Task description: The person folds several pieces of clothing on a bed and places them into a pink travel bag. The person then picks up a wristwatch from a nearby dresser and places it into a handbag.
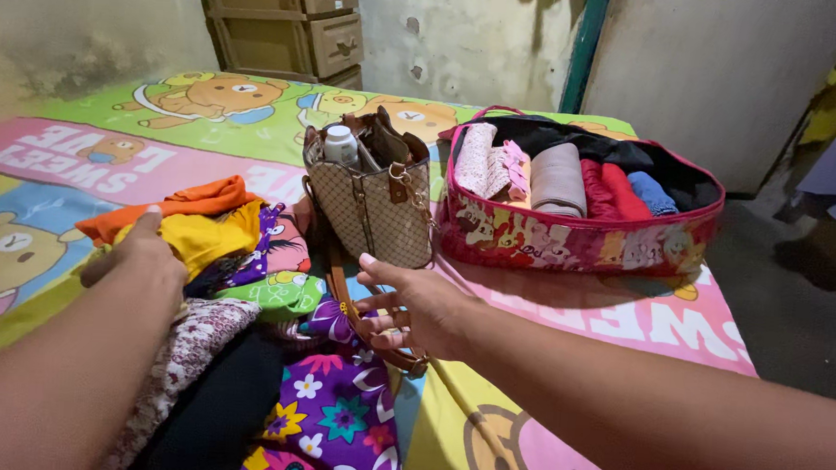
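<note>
Clothes point(217, 253) are lying heaped at the bed's near-left corner, soft folded cottons in orange, yellow and floral purple. Left hand point(140, 268) is pressing flat on them, fingers together. Right hand point(414, 306) is hovering open just beside, fingers spread over the handbag point(377, 204) strap, the bag standing upright behind it.

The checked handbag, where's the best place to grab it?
Probably its brown strap, from the front: it trails down off the checked handbag right beside the right hand. The bag stands upright and stuffed, a white bottle poking out, so lift straight.
</note>
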Demonstrator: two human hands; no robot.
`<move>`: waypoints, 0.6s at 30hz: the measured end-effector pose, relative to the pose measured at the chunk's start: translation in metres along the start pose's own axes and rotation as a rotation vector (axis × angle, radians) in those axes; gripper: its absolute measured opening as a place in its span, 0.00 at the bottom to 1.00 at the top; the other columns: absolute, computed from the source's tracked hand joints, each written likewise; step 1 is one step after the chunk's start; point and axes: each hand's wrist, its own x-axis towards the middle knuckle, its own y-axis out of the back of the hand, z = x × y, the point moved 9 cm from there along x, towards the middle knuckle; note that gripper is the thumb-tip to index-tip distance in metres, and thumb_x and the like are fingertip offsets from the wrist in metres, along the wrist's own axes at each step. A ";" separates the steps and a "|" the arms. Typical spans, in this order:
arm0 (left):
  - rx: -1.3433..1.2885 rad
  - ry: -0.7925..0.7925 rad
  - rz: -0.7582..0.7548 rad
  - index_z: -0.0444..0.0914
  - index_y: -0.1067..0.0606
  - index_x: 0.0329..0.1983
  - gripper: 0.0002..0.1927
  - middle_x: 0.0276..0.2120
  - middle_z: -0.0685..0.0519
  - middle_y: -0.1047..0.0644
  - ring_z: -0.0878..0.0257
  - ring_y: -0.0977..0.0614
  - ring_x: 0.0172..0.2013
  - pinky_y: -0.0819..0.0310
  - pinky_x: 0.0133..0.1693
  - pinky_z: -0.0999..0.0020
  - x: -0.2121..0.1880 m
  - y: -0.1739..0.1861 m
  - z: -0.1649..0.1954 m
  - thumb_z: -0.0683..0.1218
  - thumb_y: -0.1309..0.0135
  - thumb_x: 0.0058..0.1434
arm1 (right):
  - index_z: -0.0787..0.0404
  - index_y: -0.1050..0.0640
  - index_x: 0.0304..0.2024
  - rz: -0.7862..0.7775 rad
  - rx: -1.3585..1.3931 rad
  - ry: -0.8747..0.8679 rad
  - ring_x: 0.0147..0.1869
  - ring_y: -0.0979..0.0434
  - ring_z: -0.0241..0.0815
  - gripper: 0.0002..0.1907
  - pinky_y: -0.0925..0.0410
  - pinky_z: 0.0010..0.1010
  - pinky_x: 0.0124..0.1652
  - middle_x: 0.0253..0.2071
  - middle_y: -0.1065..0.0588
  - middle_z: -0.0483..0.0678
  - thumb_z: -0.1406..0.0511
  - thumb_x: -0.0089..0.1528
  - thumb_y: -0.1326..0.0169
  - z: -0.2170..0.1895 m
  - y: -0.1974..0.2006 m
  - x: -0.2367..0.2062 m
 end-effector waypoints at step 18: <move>0.287 0.730 -0.792 0.38 0.24 0.56 0.24 0.46 0.48 0.16 0.56 0.14 0.46 0.18 0.53 0.56 -0.222 -0.158 -0.196 0.47 0.39 0.56 | 0.62 0.20 0.48 0.021 0.387 0.031 0.46 0.18 0.49 0.32 0.25 0.45 0.50 0.43 0.18 0.53 0.42 0.60 0.46 -0.005 0.092 -0.053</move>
